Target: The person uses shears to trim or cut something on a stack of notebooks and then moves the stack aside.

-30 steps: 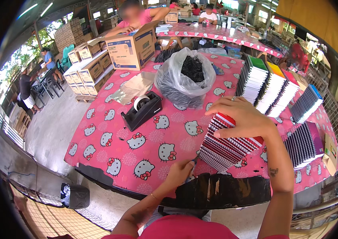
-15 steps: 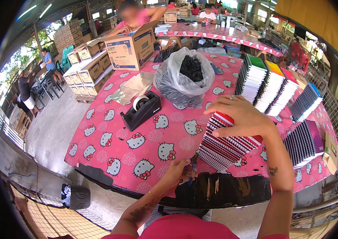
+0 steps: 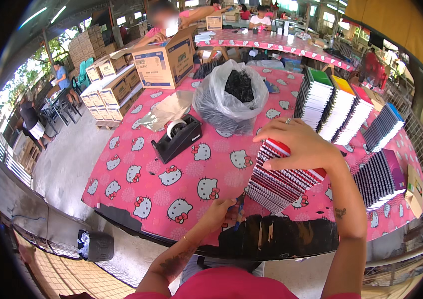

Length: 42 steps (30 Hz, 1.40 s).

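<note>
The stack of red spiral-bound notebooks (image 3: 277, 192) stands tilted near the front edge of the table, its coiled spines facing the person. The right hand (image 3: 304, 144) lies over its upper part, fingers reaching to the far corner and thumb set well apart from them across the spines. At the stack's lower left corner, the left hand (image 3: 221, 213) has its fingers curled round a small blue-handled tool (image 3: 239, 219), whose dark tip points up close beside the coils; whether the tip touches them I cannot tell. Under all this spreads a pink cat-patterned tablecloth (image 3: 121, 178), torn along the front edge. Beyond the stack sits a clear plastic bag (image 3: 209, 99) full of black coils, with a black tape dispenser (image 3: 184, 141) to its left. On the right stand more notebooks (image 3: 316, 102) in green, yellow, red, blue and purple piles. At the far left corner, a co-worker (image 3: 164, 22) leans over an open cardboard box (image 3: 156, 69)
</note>
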{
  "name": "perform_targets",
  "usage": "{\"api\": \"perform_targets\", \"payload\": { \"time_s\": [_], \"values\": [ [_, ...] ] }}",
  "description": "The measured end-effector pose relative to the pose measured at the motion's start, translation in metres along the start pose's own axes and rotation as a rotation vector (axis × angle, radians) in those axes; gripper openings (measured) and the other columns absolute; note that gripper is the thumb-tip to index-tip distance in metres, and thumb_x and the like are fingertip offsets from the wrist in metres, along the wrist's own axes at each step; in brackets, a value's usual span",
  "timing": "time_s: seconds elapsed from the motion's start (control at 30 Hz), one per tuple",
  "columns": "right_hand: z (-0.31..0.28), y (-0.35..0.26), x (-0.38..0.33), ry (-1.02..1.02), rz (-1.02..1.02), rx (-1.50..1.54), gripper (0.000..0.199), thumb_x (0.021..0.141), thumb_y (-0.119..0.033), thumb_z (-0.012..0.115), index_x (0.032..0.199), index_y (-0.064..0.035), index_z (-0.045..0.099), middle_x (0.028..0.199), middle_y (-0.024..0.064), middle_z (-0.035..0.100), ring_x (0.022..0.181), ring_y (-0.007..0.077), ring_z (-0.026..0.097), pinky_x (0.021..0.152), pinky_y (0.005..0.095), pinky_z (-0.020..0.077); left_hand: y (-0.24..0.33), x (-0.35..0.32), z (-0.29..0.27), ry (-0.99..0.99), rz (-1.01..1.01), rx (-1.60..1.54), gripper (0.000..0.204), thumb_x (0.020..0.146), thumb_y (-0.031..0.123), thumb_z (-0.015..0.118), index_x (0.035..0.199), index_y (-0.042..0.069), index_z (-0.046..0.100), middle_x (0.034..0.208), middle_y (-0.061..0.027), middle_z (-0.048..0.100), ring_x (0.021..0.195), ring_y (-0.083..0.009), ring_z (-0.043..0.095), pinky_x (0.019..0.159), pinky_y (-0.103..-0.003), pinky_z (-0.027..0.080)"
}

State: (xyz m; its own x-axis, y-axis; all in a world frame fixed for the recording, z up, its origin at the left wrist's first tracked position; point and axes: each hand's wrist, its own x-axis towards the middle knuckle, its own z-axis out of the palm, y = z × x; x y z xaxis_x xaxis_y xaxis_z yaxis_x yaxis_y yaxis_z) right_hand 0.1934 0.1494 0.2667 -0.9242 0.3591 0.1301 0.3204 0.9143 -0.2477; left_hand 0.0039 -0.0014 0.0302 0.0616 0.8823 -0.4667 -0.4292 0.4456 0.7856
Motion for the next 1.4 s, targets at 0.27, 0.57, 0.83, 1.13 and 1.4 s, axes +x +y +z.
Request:
{"api": "perform_targets", "payload": {
  "time_s": [0.27,0.57,0.83,1.13,1.4],
  "values": [
    [0.002,0.002,-0.001,0.009,-0.005,-0.003,0.057,0.077,-0.049,0.066,0.121,-0.0147,0.058,0.123,0.0074,0.057,0.123,0.0276,0.047,0.107,0.0474,0.0287,-0.008,0.009,-0.003,-0.016,0.046,-0.036,0.033,0.094,0.025,0.049,0.106,-0.006,0.052,0.093,-0.0203,0.063,0.078,-0.0312,0.068,0.068,-0.039,0.058],
    [0.0,-0.001,0.001,-0.012,-0.002,0.006,0.057,0.077,-0.049,0.066,0.122,-0.014,0.058,0.123,0.0082,0.057,0.123,0.0277,0.047,0.108,0.047,0.0278,-0.011,0.017,-0.002,0.074,0.293,0.717,0.031,0.094,0.025,0.047,0.098,-0.004,0.058,0.091,-0.015,0.066,0.068,-0.0263,0.067,0.057,-0.034,0.052],
    [0.004,0.008,0.0,0.015,-0.035,-0.002,0.058,0.077,-0.049,0.068,0.123,-0.0154,0.057,0.123,0.0058,0.056,0.123,0.0267,0.046,0.105,0.0501,0.0286,-0.003,0.012,-0.003,-0.006,-0.017,0.053,0.033,0.095,0.028,0.046,0.104,-0.003,0.053,0.089,-0.0136,0.066,0.079,-0.0279,0.071,0.056,-0.033,0.054],
    [0.004,0.008,-0.001,0.004,-0.038,0.006,0.058,0.077,-0.049,0.067,0.122,-0.0143,0.057,0.124,0.0075,0.056,0.123,0.028,0.046,0.108,0.0503,0.026,0.001,0.013,0.009,0.151,0.355,0.865,0.028,0.093,0.026,0.047,0.098,0.002,0.062,0.073,-0.0179,0.063,0.059,-0.0269,0.064,0.054,-0.039,0.049],
    [0.005,0.01,-0.002,0.028,-0.043,-0.01,0.059,0.077,-0.049,0.066,0.122,-0.0131,0.057,0.123,0.0084,0.057,0.123,0.028,0.047,0.109,0.0509,0.0241,0.008,0.018,-0.004,0.067,0.053,0.572,0.034,0.094,0.03,0.05,0.107,-0.001,0.059,0.09,-0.0165,0.067,0.07,-0.0251,0.069,0.058,-0.032,0.053]
  ]
}}
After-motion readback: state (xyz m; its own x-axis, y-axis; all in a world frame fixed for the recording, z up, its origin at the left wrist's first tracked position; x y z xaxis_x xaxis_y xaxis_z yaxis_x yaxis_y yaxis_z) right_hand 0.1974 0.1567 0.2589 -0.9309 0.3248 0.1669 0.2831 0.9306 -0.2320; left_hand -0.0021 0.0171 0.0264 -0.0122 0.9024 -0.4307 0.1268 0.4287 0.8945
